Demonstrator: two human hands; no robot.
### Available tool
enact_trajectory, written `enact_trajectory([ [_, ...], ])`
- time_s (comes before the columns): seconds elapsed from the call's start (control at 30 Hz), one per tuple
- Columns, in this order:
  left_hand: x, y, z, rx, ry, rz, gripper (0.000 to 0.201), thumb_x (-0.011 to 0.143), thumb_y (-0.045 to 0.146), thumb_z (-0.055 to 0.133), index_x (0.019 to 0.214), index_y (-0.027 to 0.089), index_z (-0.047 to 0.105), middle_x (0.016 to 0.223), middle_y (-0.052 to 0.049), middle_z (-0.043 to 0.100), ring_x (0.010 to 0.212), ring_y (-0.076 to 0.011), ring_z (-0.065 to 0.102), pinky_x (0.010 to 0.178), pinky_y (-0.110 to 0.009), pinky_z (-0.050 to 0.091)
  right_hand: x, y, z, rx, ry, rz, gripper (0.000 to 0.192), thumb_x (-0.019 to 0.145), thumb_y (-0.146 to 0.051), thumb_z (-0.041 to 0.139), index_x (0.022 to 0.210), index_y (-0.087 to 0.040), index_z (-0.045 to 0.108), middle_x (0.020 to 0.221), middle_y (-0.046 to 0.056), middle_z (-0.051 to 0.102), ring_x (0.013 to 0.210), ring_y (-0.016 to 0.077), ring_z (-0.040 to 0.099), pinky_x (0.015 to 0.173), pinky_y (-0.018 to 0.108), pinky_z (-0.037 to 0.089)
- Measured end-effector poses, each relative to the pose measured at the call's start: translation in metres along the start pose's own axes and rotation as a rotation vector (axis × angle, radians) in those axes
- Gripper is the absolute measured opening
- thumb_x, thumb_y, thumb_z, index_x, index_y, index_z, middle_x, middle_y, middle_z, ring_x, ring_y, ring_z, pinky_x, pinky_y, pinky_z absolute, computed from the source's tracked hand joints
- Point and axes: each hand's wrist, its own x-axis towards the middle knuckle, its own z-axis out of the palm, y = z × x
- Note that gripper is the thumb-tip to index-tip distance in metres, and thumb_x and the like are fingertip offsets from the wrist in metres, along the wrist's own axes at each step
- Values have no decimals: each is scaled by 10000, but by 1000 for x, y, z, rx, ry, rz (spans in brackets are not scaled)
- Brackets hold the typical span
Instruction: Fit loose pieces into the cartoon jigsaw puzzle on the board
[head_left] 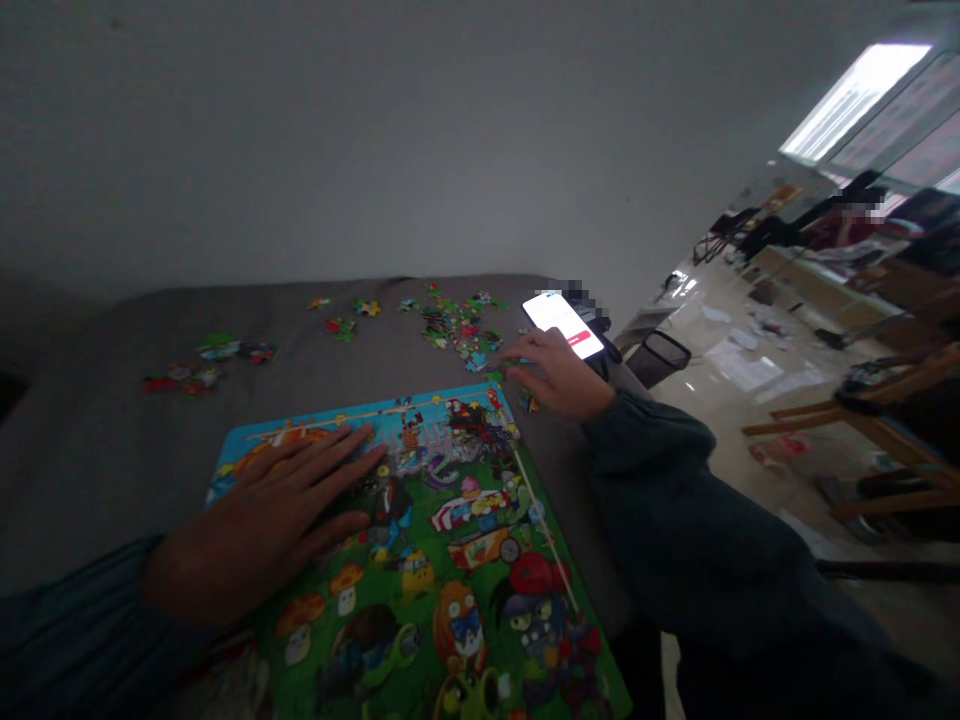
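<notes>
A colourful cartoon puzzle board (480, 590) lies on the grey cloth in front of me, printed with mushrooms, zombies and a cart. Fingers spread, my left hand (277, 510) rests flat over its upper left part. My right hand (559, 375) is just beyond the board's upper right corner, its fingers stretched leftward and apart. Beside those fingertips is a loose heap of jigsaw pieces (454, 325). A bit of green shows between the thumb and forefinger; whether they touch a piece I cannot make out.
A lit phone (562, 320) lies right behind my right hand. More jigsaw pieces (236, 350) are scattered at the left, with a small group (341, 328) farther back. A pale wall (375, 140) rises behind the grey cloth (292, 380). Wooden furniture (862, 450) stands at the right.
</notes>
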Motion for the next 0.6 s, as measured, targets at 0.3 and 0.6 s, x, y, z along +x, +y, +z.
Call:
enact_trajectory([
  [0.3, 4, 1, -4, 12, -71, 1, 583, 961, 623, 220, 1470, 367, 346, 1539, -3, 363, 1380, -291, 376, 1095, -511, 275, 9, 23, 30, -110, -24, 59, 262, 852, -320, 660, 1096, -227, 686, 1229, 91, 575, 1155, 299, 442, 958, 463, 371],
  [0.6, 5, 2, -2, 16, -88, 36, 597, 1006, 550, 123, 1466, 253, 361, 1555, -47, 333, 1432, -249, 274, 1137, -476, 182, -59, -43, -32, 254, 52, 47, 316, 884, -344, 626, 1157, -184, 613, 1054, 47, 654, 910, 176, 596, 799, 330, 488],
])
